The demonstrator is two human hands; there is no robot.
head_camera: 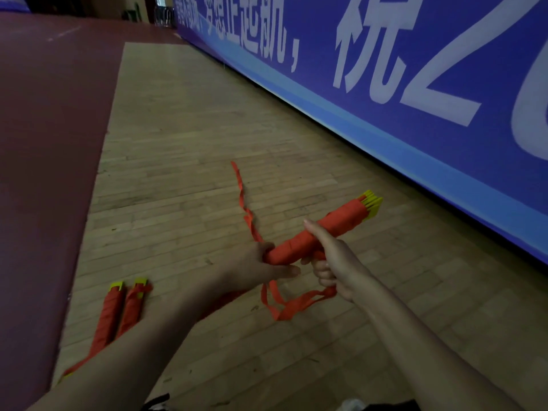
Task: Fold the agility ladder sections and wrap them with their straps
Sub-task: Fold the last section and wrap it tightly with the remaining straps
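Dim indoor light, frame underexposed overall, cool violet cast. No lamp in view; light diffuse, direction cannot be told. Floor (184,161) brightest at mid-frame, falling off to dark at the bottom corners. Mat (44,143) at left a dark red, no texture readable. Shadows soft and faint; no glare. Bundle (320,232) orange heavily saturated, its yellow tips the brightest colour. Focus soft throughout: banner (415,84) characters smeared at their edges, the far ones top left unreadable; left hand (261,265) and right hand (332,262) outlines slightly blurred. Wide-angle distortion: banner base and floorboards bow, forearms stretch toward the lower edge.
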